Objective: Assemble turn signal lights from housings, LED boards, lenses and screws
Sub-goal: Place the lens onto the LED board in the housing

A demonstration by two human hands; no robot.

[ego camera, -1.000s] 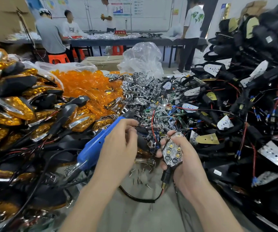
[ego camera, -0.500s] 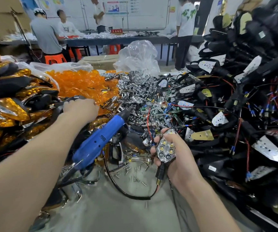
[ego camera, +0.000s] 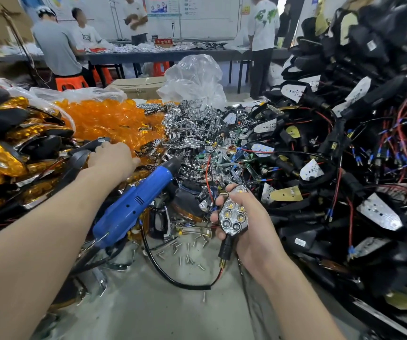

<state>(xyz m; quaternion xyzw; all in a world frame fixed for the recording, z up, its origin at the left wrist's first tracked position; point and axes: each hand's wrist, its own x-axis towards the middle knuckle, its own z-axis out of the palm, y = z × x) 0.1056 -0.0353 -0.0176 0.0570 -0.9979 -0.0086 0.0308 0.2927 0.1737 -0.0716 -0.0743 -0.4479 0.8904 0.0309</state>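
My right hand (ego camera: 254, 231) grips a turn signal housing (ego camera: 234, 215) face up; its chrome reflector shows several LED cells, and a black stem with a black wire (ego camera: 173, 278) hangs below. My left hand (ego camera: 113, 159) reaches to the edge of the orange lens pile (ego camera: 109, 119), knuckles up, beside a black housing (ego camera: 92, 146). Its fingertips are hidden, so what it holds is unclear. A blue electric screwdriver (ego camera: 133, 204) lies on the parts between my arms. Loose screws (ego camera: 185, 253) are scattered on the grey table (ego camera: 148, 310).
Finished amber lights (ego camera: 3, 155) are heaped at the left. Chrome reflectors (ego camera: 187, 123) lie in the middle, and black housings with LED boards and red wires (ego camera: 344, 155) are stacked high at the right. A clear plastic bag (ego camera: 195, 77) and several people at a far table stand behind.
My left hand left the screwdriver area, swung out to the left heap, and has now shifted right to the edge of the orange lens pile. My right hand keeps holding the housing.
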